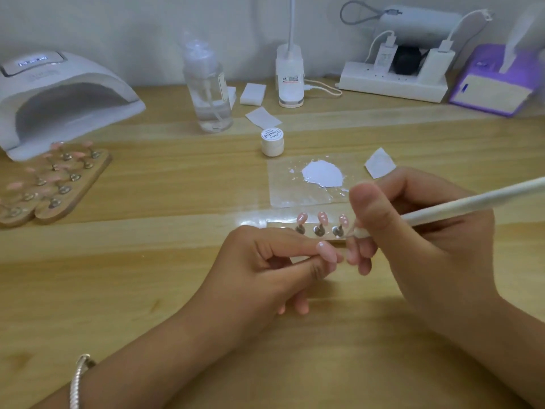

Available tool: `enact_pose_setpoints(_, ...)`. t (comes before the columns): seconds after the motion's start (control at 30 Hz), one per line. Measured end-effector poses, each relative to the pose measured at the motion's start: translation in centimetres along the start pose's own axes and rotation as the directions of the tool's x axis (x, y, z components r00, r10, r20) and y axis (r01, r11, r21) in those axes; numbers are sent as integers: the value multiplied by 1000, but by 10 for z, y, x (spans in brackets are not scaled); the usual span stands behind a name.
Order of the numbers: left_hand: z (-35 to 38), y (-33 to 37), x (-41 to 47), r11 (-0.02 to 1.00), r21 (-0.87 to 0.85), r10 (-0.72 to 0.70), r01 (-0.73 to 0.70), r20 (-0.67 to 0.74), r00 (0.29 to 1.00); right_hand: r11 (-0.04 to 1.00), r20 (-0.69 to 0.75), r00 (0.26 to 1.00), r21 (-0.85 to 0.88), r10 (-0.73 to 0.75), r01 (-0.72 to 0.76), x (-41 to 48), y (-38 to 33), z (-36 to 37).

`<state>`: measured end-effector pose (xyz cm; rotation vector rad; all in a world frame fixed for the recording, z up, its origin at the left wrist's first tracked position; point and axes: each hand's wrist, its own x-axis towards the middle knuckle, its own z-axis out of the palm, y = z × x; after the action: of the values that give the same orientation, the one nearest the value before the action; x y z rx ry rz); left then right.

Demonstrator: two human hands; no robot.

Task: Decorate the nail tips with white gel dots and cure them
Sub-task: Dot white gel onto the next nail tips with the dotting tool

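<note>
Left hand pinches a pink nail tip over the desk. Right hand grips the white dotting pen, its point right beside that tip.

The pale wooden bench carries a curing lamp at its far left corner, with a wooden tip board just in front. Mid-bench lie a clear sheet with pooled white gel, a small jar and a three-tip stand. A pump bottle, a power strip and a purple device line the far edge.
</note>
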<state>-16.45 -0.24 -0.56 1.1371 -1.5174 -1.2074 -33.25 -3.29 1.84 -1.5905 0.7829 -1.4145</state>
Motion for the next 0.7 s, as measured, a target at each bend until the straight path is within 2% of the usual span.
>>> enact_pose_setpoints(0.43, 1, -3, 0, 1000, 5, 28, -28, 1, 1000, 990, 7, 999, -140, -35, 35, -3, 16, 2)
enact_pose_setpoints(0.7, 1, -1, 1, 998, 37, 54, -55, 26, 998, 990, 24, 999, -137, -21, 24, -5, 20, 3)
